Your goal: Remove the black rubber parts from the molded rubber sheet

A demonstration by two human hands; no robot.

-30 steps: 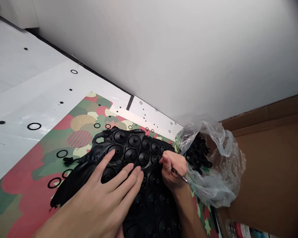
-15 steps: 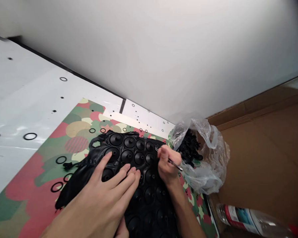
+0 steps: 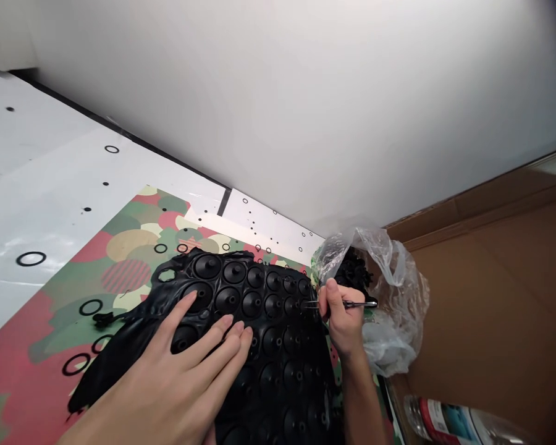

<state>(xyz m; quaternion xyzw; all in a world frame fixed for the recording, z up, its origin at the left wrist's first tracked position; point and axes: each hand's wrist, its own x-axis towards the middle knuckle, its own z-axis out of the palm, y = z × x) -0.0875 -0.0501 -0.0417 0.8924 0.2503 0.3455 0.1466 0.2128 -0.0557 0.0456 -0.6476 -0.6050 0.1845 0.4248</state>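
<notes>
On the table, over a red, green and cream patterned mat (image 3: 32, 352): a black, rubbery sheet (image 3: 120, 352) studded with rows of round cups (image 3: 235, 272), lying under both hands. Left hand (image 3: 192, 361) spread palm down on its near left part, gripping nothing that shows; thumb mostly hidden. Right hand (image 3: 345, 315) clenched around slim metal tweezers (image 3: 364, 304), tips at the sheet's right edge, beside the cups. Contact there too fine to tell.

Working notes, my judgement: firm, flat left-hand pressure should stop the sheet creeping; tweezers low, tips level with the surface, small pulls, sparing the cup rims.

Materials: sheet glossy, creased and thin at the left, ragged along its margin; cups conical, each with a small central nub. Thin black rings (image 3: 18, 262) scattered about. Clear, crinkled plastic bag (image 3: 412, 296) right of the sheet, black scraps (image 3: 352, 272) inside; brown cardboard (image 3: 505, 296) beyond.
</notes>
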